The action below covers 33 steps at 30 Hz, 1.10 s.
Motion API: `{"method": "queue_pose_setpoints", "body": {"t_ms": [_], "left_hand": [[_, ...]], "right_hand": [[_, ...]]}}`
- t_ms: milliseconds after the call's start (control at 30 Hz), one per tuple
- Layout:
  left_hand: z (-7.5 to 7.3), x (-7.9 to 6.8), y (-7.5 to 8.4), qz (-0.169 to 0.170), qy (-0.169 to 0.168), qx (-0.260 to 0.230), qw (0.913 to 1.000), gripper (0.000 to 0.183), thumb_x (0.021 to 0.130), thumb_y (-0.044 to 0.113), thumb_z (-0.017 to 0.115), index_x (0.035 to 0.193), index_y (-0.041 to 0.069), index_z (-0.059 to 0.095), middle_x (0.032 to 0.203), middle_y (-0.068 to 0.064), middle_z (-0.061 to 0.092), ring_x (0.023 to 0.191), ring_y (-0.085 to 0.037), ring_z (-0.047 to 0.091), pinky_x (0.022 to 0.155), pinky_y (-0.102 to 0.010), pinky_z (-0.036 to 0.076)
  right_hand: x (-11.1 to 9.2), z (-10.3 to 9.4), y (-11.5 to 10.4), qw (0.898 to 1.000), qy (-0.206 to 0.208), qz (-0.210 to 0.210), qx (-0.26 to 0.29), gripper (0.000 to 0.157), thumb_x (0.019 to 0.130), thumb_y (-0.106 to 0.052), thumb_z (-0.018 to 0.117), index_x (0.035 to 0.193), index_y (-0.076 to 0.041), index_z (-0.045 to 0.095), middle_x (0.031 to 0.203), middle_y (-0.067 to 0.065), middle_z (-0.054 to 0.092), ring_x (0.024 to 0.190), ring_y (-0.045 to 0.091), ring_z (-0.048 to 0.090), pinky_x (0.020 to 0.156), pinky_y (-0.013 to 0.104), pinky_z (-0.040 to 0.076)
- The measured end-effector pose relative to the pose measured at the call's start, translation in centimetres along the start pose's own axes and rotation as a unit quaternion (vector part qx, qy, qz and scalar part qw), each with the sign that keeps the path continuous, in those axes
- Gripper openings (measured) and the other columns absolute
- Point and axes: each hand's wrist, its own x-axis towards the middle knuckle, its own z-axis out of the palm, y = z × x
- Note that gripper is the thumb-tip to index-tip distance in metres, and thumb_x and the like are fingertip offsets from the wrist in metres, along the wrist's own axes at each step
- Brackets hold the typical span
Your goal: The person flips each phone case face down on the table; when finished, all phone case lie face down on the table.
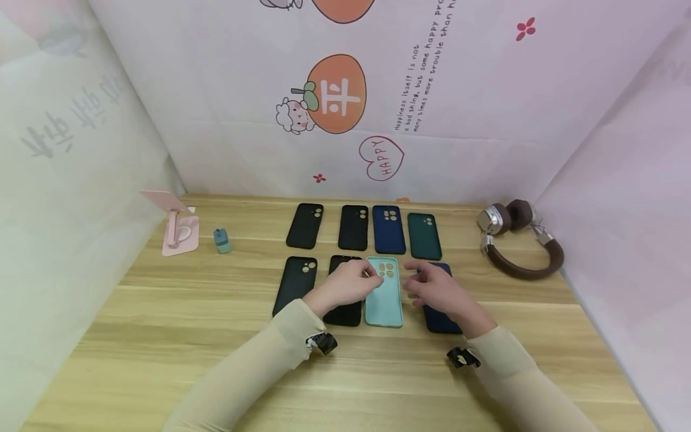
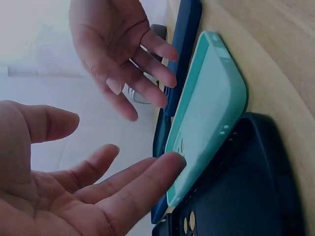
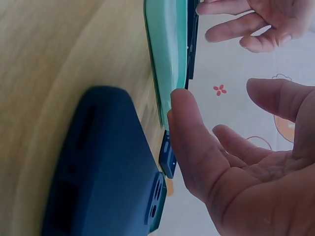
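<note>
A mint-green phone case point(image 1: 385, 303) lies hollow side up in the front row of phone cases. Above its left edge is my left hand point(image 1: 345, 283), fingers loosely bent and apart, with nothing between them; in the left wrist view a fingertip overlaps the case's camera-hole end. The right hand point(image 1: 438, 292) hovers over a dark blue case point(image 1: 444, 321), fingers spread toward the mint one and holding nothing. This blue case lies back side up in the right wrist view. Partly hidden under the left forearm and hand is a black case point(image 1: 344, 314), with another black case point(image 1: 294, 281) left of it.
Behind is a second row: two black cases point(image 1: 305, 225) point(image 1: 353, 228), a blue one point(image 1: 389, 230) and a dark green one point(image 1: 424, 236). Brown headphones point(image 1: 526, 270) lie at right. At left stand a pink phone stand point(image 1: 180, 237) and a small blue-green block point(image 1: 222, 240). Fabric walls border the wooden table point(image 1: 378, 384).
</note>
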Motion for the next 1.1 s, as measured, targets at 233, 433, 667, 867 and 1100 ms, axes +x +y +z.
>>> {"method": "queue_pose_setpoints", "body": {"t_ms": [233,433,667,867,1100], "left_hand": [[0.7,0.3,0.4,0.016,-0.010,0.052,0.9984,0.029,0.097,0.038,0.055,0.104,0.014,0.069,0.077,0.005,0.065,0.073,-0.016,0.058,0.074,-0.035,0.049],[2.0,1.2,0.7,0.031,-0.042,0.043,0.9977,0.028,0.098,0.039,0.054,0.108,0.015,0.067,0.097,0.007,0.064,0.082,-0.014,0.058,0.070,-0.032,0.049],[3.3,2.5,0.5,0.023,-0.081,-0.012,0.9964,0.031,0.100,0.023,0.050,0.123,0.008,0.063,0.109,0.001,0.062,0.083,-0.014,0.055,0.068,-0.029,0.045],[4.2,3.0,0.8,0.011,-0.107,-0.072,0.9916,0.036,0.097,0.014,0.049,0.131,0.008,0.056,0.118,-0.003,0.059,0.083,-0.016,0.054,0.071,-0.031,0.045],[3.4,2.4,1.1,0.017,-0.081,-0.053,0.9951,0.035,0.098,0.021,0.049,0.129,0.008,0.059,0.121,-0.006,0.061,0.095,-0.015,0.059,0.078,-0.031,0.049]], "right_hand": [[0.2,0.2,0.2,1.000,0.002,0.004,0.009,0.051,0.100,-0.016,0.054,0.146,-0.002,0.039,0.113,0.021,0.060,0.095,0.031,0.062,0.076,0.043,0.057],[0.3,0.2,0.2,1.000,-0.008,0.004,0.017,0.049,0.101,-0.012,0.049,0.147,-0.003,0.037,0.117,0.024,0.058,0.101,0.034,0.062,0.077,0.044,0.056],[0.5,0.5,0.4,0.998,-0.025,0.009,0.051,0.057,0.094,0.007,0.041,0.150,-0.002,0.033,0.126,0.025,0.057,0.109,0.037,0.058,0.081,0.046,0.055],[0.7,0.1,0.6,0.998,-0.019,0.011,0.065,0.061,0.089,0.012,0.040,0.148,0.002,0.033,0.123,0.025,0.058,0.103,0.033,0.059,0.081,0.045,0.055],[0.6,-0.5,0.8,0.997,-0.014,0.023,0.075,0.054,0.094,0.009,0.038,0.148,0.003,0.032,0.129,0.030,0.053,0.105,0.034,0.058,0.084,0.046,0.054]]}}
